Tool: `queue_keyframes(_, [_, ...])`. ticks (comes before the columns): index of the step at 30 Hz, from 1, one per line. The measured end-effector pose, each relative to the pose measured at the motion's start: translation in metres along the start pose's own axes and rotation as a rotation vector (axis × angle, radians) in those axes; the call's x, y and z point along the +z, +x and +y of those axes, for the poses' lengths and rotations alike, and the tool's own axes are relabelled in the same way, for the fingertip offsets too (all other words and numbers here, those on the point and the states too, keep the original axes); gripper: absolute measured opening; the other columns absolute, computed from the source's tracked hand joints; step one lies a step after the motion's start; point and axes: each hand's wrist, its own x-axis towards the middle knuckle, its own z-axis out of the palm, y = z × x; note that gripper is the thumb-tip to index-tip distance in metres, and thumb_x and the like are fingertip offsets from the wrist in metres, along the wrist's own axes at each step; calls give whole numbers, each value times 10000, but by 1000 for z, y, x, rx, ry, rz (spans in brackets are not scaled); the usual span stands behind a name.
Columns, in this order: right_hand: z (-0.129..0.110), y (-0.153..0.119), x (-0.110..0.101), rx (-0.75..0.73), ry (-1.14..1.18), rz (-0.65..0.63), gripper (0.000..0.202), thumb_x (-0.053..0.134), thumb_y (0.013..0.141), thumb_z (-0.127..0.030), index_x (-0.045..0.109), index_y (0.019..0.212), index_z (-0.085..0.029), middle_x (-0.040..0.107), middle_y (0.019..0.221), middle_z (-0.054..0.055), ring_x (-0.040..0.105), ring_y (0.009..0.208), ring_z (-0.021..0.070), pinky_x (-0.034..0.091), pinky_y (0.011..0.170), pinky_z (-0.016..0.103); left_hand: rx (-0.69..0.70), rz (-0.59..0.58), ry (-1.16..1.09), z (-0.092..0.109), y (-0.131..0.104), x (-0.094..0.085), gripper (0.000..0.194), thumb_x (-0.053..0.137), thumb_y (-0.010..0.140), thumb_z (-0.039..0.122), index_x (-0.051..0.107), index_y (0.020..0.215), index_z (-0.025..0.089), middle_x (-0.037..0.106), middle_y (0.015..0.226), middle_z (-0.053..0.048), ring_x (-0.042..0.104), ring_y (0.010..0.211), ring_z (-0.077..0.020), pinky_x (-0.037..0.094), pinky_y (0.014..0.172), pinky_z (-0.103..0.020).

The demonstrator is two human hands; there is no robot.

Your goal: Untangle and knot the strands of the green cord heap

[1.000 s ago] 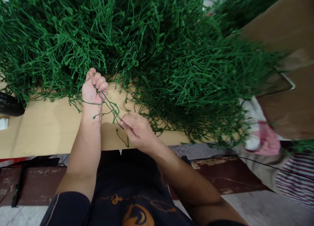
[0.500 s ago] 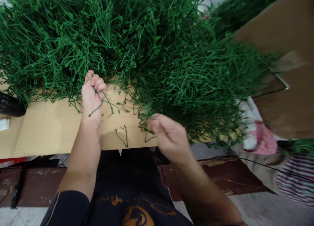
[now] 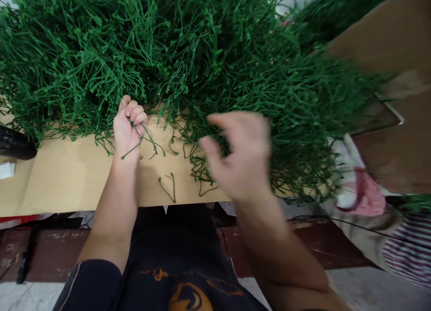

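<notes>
My left hand (image 3: pixel 129 122) is closed, palm up, around thin green plastic stems (image 3: pixel 147 140) whose forked ends stick out below the fingers. It rests at the front edge of a large heap of green artificial stems (image 3: pixel 168 55). Over the right part of that heap, my right hand (image 3: pixel 240 153) is blurred by motion, thumb and fingers apart, with nothing visible between them. A single bent stem (image 3: pixel 173 189) lies on the cardboard sheet (image 3: pixel 74 176) between my two forearms.
At the left edge lies a black cylindrical object (image 3: pixel 15 142) beside a small white piece (image 3: pixel 6 170). A brown cardboard box (image 3: pixel 377 41) stands on the right. Below it are a pink and white cloth (image 3: pixel 365 194) and a striped fabric (image 3: pixel 412 250).
My right hand has moved up and slightly right, and its fingers have spread from a closed pinch. My left hand stays almost in place, still holding the stems.
</notes>
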Motion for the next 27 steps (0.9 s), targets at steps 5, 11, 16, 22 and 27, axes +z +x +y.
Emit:
queue_keyframes(5, [-21, -3, 68, 66, 232, -306, 324, 484, 845, -419, 550, 1003, -144, 583, 938, 117, 532, 870, 204, 466, 784, 391, -12, -43, -3, -1, -4, 1, 381, 229, 952, 177, 469, 657, 176, 215, 473, 66, 208, 367, -37, 207, 358, -141])
queue_keyframes(11, [-9, 2, 59, 148, 604, -417, 329, 502, 829, -450, 541, 951, -147, 587, 893, 78, 548, 838, 150, 473, 760, 327, -171, -309, 311, -7, -23, 16, 236, 436, 898, 270, 494, 691, 174, 229, 493, 76, 224, 381, -28, 196, 370, -142])
queue_keyframes(16, [11, 6, 50, 279, 956, -406, 419, 530, 803, -513, 496, 1052, -178, 587, 1012, 85, 580, 931, 142, 487, 854, 347, -282, -614, 623, -12, -36, 17, 267, 646, 743, 393, 534, 686, 158, 281, 473, 85, 239, 396, -22, 202, 391, -164])
queue_keyframes(22, [5, 9, 45, 175, 673, -353, 549, 523, 785, -552, 455, 1149, -146, 562, 1097, 137, 542, 1011, 208, 475, 879, 438, -190, -612, 886, -8, -45, 21, 271, 651, 724, 399, 545, 725, 150, 419, 540, 56, 349, 458, -38, 286, 435, -174])
queue_keyframes(27, [-11, -17, 37, -82, 92, -547, 579, 667, 697, -462, 557, 1134, -98, 525, 1165, 180, 419, 1103, 295, 389, 950, 505, -81, -579, 1198, 44, -74, 10, 241, 557, 808, 394, 553, 788, 155, 461, 555, 42, 440, 487, -61, 371, 475, -184])
